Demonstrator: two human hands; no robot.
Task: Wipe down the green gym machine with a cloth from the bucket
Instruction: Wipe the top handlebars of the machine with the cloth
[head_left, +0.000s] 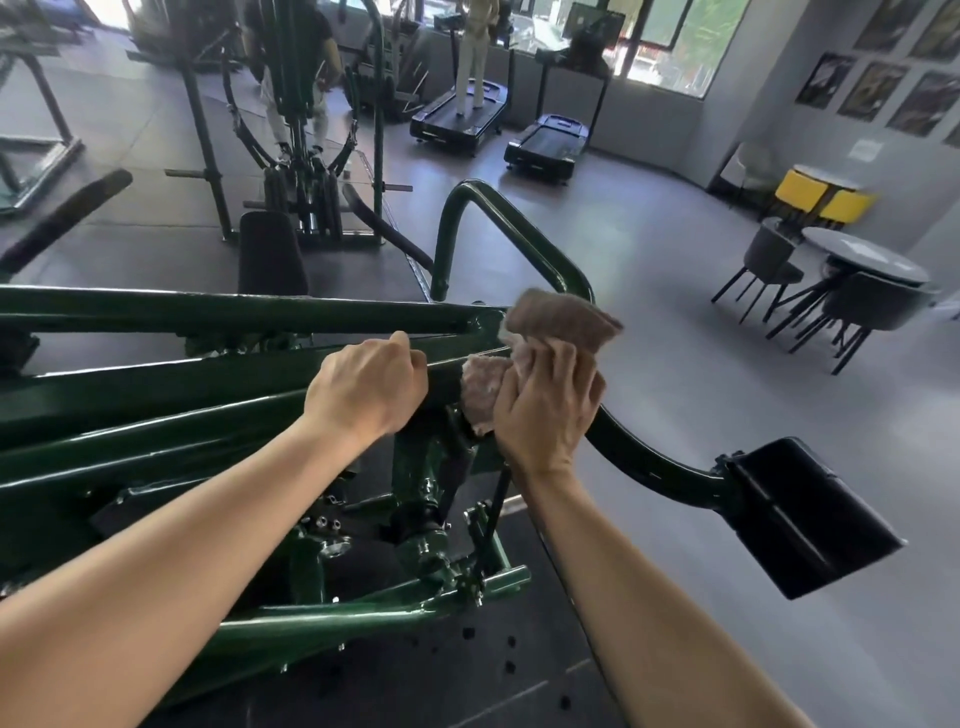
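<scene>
The green gym machine (156, 384) fills the lower left, its painted bars running from the left edge to the middle. My left hand (366, 387) grips one of these bars, fingers curled over its top. Just to the right, my right hand (545, 410) holds a pinkish-brown cloth (563, 317) against the bar's joint. Part of the cloth sticks up above my fingers and part bunches between the two hands. A black curved arm runs from under the cloth to a black pad (810, 514) at the right. No bucket is in view.
A green hoop bar (498, 218) rises behind the cloth. Another green machine (291, 130) stands at the back left, two treadmills (462, 117) beyond it, a person standing on one. Round tables with dark and yellow chairs (852, 270) sit at the right on grey floor.
</scene>
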